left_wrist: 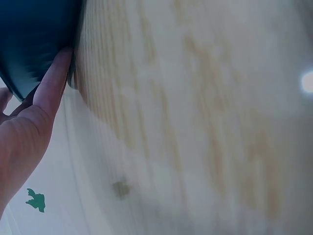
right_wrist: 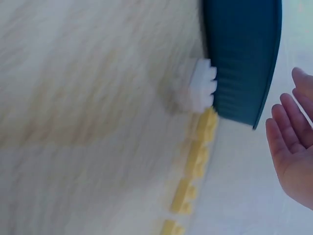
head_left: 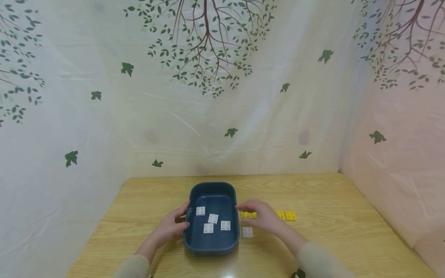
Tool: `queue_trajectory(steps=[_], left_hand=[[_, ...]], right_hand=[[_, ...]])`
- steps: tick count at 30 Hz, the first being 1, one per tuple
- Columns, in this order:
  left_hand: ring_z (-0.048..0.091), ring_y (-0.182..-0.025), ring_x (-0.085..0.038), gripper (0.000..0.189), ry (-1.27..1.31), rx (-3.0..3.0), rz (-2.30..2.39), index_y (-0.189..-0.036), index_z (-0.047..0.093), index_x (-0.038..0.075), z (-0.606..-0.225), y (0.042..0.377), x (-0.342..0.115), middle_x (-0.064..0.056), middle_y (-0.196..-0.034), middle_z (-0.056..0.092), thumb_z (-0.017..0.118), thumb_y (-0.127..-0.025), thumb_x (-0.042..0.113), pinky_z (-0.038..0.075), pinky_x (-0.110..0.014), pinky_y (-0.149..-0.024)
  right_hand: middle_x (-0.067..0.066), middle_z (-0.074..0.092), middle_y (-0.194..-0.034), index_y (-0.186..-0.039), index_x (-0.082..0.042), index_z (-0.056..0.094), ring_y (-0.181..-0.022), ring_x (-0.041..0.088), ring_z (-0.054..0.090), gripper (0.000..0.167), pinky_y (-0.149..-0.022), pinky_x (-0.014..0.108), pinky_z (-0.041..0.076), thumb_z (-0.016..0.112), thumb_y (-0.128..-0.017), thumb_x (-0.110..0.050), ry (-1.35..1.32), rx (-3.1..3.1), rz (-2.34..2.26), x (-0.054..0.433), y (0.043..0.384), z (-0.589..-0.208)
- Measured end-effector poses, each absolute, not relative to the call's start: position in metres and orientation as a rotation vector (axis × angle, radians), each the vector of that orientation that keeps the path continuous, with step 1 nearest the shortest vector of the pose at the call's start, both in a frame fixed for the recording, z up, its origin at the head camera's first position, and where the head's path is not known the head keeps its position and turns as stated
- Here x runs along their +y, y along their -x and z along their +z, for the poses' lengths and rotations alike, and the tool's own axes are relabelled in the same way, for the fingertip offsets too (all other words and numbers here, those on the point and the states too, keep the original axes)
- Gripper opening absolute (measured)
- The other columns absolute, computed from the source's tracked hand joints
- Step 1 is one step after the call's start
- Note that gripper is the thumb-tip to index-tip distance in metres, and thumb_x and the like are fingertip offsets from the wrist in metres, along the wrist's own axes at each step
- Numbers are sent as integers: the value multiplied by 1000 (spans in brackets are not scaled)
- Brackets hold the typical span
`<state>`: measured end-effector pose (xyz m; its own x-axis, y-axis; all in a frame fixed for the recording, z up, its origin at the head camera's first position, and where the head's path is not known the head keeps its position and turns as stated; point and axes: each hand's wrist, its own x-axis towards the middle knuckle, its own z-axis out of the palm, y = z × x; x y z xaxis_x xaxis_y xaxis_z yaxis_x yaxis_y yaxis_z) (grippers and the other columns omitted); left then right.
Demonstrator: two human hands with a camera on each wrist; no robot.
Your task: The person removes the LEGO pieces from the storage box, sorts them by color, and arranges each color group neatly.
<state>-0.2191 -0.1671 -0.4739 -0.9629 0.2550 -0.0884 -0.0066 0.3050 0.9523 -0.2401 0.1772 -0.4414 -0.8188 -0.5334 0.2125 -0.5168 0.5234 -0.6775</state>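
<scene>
We see the dark-blue oblong plastic tray (head_left: 212, 242) at lower centre, lengthwise up the frame; the left hand (head_left: 170, 226), fingers outspread, touches its left wall; the right hand (head_left: 263, 218), unclenched, is by its right.

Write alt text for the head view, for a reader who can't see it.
A person's left hand touches a dark blue tray holding four white bricks on a wooden table; their right hand is at its other side. Yellow bricks and a fifth white brick lie right of it. Behind hangs a leaf-patterned backdrop.
</scene>
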Motion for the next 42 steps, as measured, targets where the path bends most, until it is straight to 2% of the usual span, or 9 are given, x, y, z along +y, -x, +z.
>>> queue_trajectory(steps=[5,13,22,30,42], left_hand=[[44,-131,-49,76,-242,2357,1715,-157,27,14,-475,220,-167,-27,-155,30,63,-91,6,54,-48,-89],[43,-130,-51,76,-288,2343,1725,-158,25,12,-474,222,-169,-29,-155,29,62,-91,4,54,-49,-89],[42,-132,-49,76,-277,2352,1680,-158,24,14,-472,223,-169,-27,-155,29,62,-93,8,53,-49,-92],[43,-131,-50,75,-282,2337,1705,-158,24,12,-471,222,-170,-29,-154,30,61,-93,7,54,-49,-91],[40,-133,-51,75,-287,2326,1702,-158,23,12,-473,223,-171,-29,-154,29,61,-93,7,53,-49,-92]], right_hand=[[-4,67,-121,-125,-14,68,-109,15,62,41,-94,36,52,78,-86,-16,1081,2651,-1168,156,241,-432],[-3,68,-120,-125,-14,69,-112,15,60,45,-101,38,47,81,-82,-19,1263,2630,-1050,122,244,-432],[-2,66,-119,-129,-14,66,-103,9,60,51,-91,25,50,83,-81,-20,1233,2537,-966,94,248,-438],[4,67,-115,-129,-10,65,-99,10,63,53,-85,22,52,83,-80,-15,1201,2487,-937,82,253,-446],[-3,67,-112,-126,-13,67,-96,6,61,50,-86,22,51,83,-80,-17,1072,2500,-830,72,256,-448]])
